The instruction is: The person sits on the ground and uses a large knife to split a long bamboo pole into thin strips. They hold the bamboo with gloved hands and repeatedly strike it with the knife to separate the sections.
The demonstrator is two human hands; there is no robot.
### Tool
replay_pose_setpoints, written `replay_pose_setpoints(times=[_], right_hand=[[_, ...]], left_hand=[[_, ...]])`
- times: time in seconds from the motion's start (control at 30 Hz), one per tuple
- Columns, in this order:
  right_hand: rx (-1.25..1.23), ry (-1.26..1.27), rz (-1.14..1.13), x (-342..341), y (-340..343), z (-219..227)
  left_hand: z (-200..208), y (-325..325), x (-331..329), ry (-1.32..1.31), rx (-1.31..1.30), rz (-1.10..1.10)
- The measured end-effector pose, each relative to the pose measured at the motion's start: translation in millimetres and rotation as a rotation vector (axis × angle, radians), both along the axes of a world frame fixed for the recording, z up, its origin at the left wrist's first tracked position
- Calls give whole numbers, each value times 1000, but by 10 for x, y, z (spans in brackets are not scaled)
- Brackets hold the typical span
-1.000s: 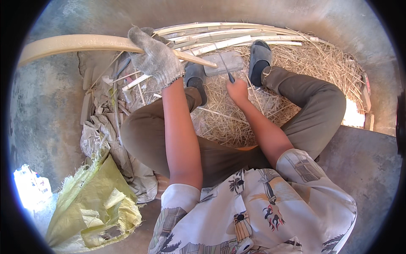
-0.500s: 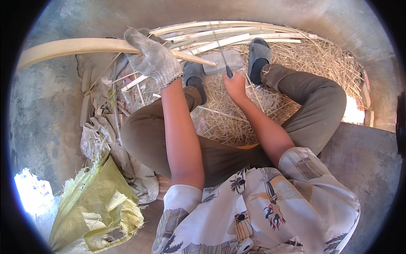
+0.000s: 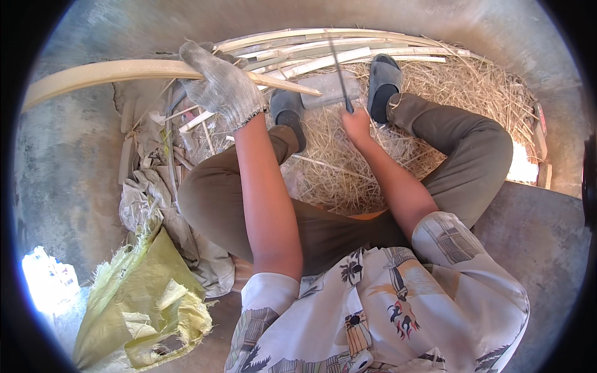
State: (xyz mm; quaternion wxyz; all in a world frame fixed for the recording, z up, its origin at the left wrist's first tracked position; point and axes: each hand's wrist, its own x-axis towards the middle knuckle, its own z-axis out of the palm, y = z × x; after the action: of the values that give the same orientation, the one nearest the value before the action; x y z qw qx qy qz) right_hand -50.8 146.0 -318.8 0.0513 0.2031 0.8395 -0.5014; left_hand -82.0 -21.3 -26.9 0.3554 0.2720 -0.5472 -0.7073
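Note:
A grey knitted work glove covers my left hand (image 3: 225, 87), whose fingers wrap round a long pale bamboo strip (image 3: 118, 69). The strip reaches off to the far left, and its cut end lies to the right of the glove, over the near edge of a grey block (image 3: 323, 89). My bare right hand (image 3: 357, 124) grips the dark handle of a long thin-bladed knife (image 3: 341, 78). Its blade points away from me, above the block and to the right of the strip's end, apart from it.
Several split bamboo strips (image 3: 323, 46) lie beyond my feet. Straw-like shavings (image 3: 448, 87) cover the ground between and right of my sandals (image 3: 384, 78). At the left are crumpled pale cloth (image 3: 149, 202) and a frayed yellow-green woven sack (image 3: 137, 292).
My right hand and the knife have moved a little to the right, away from the strip's end. The left hand and the bamboo strip have hardly moved.

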Motion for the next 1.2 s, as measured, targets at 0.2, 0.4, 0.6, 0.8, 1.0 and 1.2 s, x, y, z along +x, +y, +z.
replay_pose_setpoints(times=[0.2, 0.4, 0.6, 0.8, 1.0, 1.2], right_hand=[[-298, 260, -273, 107, -193, -97], [-17, -435, 98, 354, 23, -830], [-53, -35, 79, -33, -140, 249], [284, -237, 148, 143, -115, -416], [67, -488, 143, 240, 67, -150], [-146, -10, 9, 102, -103, 64]], left_hand=[[-3, 30, -36, 28, -26, 92], [27, 96, -31, 2, -41, 45], [-3, 23, 47, -5, -19, 14], [-52, -48, -53, -147, 11, 104], [-143, -175, -83, -125, -5, 100], [-86, -69, -9, -125, -17, 134]])
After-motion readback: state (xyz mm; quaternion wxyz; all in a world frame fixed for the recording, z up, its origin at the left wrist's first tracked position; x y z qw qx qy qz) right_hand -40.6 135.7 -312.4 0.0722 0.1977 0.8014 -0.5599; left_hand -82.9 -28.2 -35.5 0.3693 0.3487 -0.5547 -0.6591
